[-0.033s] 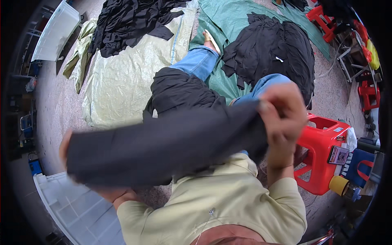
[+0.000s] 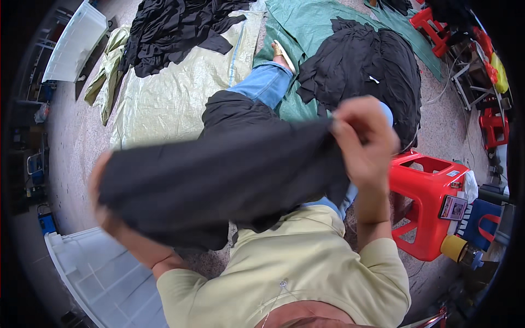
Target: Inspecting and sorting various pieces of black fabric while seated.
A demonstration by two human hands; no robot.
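Note:
A black cloth piece [image 2: 224, 177] is stretched between my hands above my lap, its lower edge hanging in loose folds. At its left end my left hand [image 2: 102, 191] grips it, slightly blurred, with most fingers hidden behind the fabric. My right hand [image 2: 366, 142] pinches the upper right corner between thumb and fingers. More black fabric [image 2: 235, 109] lies bunched over my legs, partly covered by the stretched piece. Whether the held piece is a sleeve, a panel or a whole garment I cannot tell.
Black garments lie heaped on a pale sheet [image 2: 169, 115] at far left and on a green sheet [image 2: 306, 27] at far right. A red stool [image 2: 415, 180] bearing a phone [image 2: 454, 208] stands at my right, near a yellow-banded bottle [image 2: 456, 249]. A translucent bin [image 2: 109, 273] is at near left.
Both hands have moved up and away from my body, carrying the stretched cloth with them. The right hand has also shifted a little left. The heaps and stool are unchanged.

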